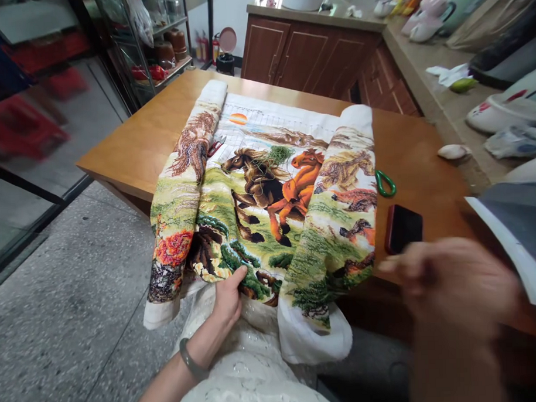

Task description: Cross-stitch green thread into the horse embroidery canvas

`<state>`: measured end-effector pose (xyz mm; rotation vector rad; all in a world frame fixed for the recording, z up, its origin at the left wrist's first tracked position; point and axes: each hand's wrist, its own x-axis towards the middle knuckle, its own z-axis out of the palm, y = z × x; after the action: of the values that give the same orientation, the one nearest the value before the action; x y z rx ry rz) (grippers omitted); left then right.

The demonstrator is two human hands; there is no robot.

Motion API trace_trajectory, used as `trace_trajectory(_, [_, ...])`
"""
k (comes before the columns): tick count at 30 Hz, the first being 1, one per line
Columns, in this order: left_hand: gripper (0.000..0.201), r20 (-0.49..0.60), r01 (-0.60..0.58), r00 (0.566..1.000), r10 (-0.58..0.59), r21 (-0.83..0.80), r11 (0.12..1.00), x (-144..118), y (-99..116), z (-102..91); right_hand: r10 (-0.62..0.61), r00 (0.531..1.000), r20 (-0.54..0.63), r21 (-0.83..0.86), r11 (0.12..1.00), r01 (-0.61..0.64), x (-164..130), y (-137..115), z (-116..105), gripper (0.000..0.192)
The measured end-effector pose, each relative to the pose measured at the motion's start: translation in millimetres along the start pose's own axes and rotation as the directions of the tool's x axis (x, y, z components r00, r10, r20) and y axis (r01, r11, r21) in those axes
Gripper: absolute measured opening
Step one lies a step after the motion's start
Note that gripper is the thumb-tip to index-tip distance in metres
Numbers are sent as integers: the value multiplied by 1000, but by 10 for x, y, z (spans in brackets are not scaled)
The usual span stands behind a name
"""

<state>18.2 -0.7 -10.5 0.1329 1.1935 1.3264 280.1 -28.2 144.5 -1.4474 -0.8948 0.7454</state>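
Left hand: left hand point(230, 296) grips the near edge of the embroidery cloth point(268, 195), fingers curled under the fabric and thumb pressed on top, pinching it; a dark bangle point(190, 361) sits on the wrist.
Right hand: right hand point(451, 282) is raised off the counter, blurred, fingers drawn loosely together and pointing left toward the cloth; whether anything thin is pinched between them I cannot tell.
Cloth position: it lies across the wooden counter point(134, 147), its near end hanging over the front edge onto the person's lap.
Cloth axis: long axis runs left to right, but both ends are rolled inward into two thick rolls that lie front to back; the open middle panel shows two horses, a brown one and an orange one, heads toward the left.
On the cloth: a tuft of green thread point(279, 155) sits above the horses, and red-handled scissors point(214, 146) rest beside the left roll.
Near the right roll: a green loop point(385, 184) lies just beside it, and a dark phone point(403, 228) is a little nearer, close to the right hand.
Open room: bare counter shows left of the cloth and behind it; grey floor opens wide to the left.
Right edge: a long side counter point(426, 84) crowded with white appliances runs close by.
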Motion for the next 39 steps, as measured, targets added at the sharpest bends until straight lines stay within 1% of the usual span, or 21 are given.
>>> trace_trajectory(1, [67,5,-6,1000,6,4,1000,-2,1,3,5,993,121,-41,999,0,35,137,174,52])
trace_trajectory(2, [68,10,-7,1000,7,6,1000,-8,5,7,30,964,263,-104,995,-3,52,260,357,52])
trace_trajectory(3, [70,16,-6,1000,6,7,1000,-16,14,13,46,908,417,-179,983,33,51,365,536,50])
trace_trajectory(5, [72,33,-5,999,5,7,1000,-38,42,23,24,764,645,-271,942,198,16,526,843,40])
trace_trajectory(6, [72,46,-5,999,5,7,1000,-49,59,27,7,690,723,-284,914,289,-9,586,956,35])
trace_trajectory(7, [73,60,-6,998,6,7,1000,-59,75,31,-12,629,777,-285,884,370,-32,638,1040,30])
trace_trajectory(8, [74,73,-6,997,6,8,1000,-67,88,33,-23,581,813,-286,854,435,-50,683,1097,28])
trace_trajectory(9, [75,79,-6,997,5,8,1000,-73,97,33,-27,549,835,-292,824,485,-60,722,1130,27])
trace_trajectory(11, [79,80,-1,997,0,6,1000,-79,103,31,-29,518,855,-315,765,562,-61,780,1149,27])
trace_trajectory(13, [81,81,12,997,-12,3,1000,-79,98,28,-32,503,864,-329,721,610,-45,806,1143,27])
trace_trajectory(15, [80,88,19,996,-18,-1,1000,-79,93,27,-33,490,871,-331,697,636,-29,806,1140,26])
trace_trajectory(20, [78,72,13,997,-13,3,1000,-89,101,40,-33,486,873,-346,660,667,-19,788,1167,25])
trace_trajectory(23, [77,83,8,997,-9,12,1000,-94,105,43,-20,472,882,-359,620,697,-29,783,1187,26])
trace_trajectory(25, [76,87,14,996,-15,18,1000,-93,103,39,-3,457,890,-373,572,730,-40,766,1205,26])
trace_trajectory(28, [76,88,19,996,-20,14,1000,-90,103,32,47,422,905,-395,463,794,-44,711,1244,24])
trace_trajectory(30, [77,89,17,996,-18,10,1000,-85,106,31,83,391,917,-390,399,830,-13,666,1275,22])
trace_trajectory(32, [76,88,10,996,-11,7,1000,-80,110,34,89,349,933,-357,361,862,54,631,1304,21])
trace_trajectory(34, [74,81,2,997,-2,3,1000,-73,110,41,56,288,956,-290,337,896,154,617,1329,23])
trace_trajectory(36, [74,71,7,997,-7,0,1000,-65,106,49,3,215,977,-205,314,927,267,631,1349,26])
trace_trajectory(37, [74,68,15,998,-14,-2,1000,-61,104,52,-22,180,983,-164,309,937,322,646,1358,27])
trace_trajectory(39, [73,67,27,997,-26,-4,1000,-55,101,56,-63,124,990,-97,322,942,423,687,1376,28])
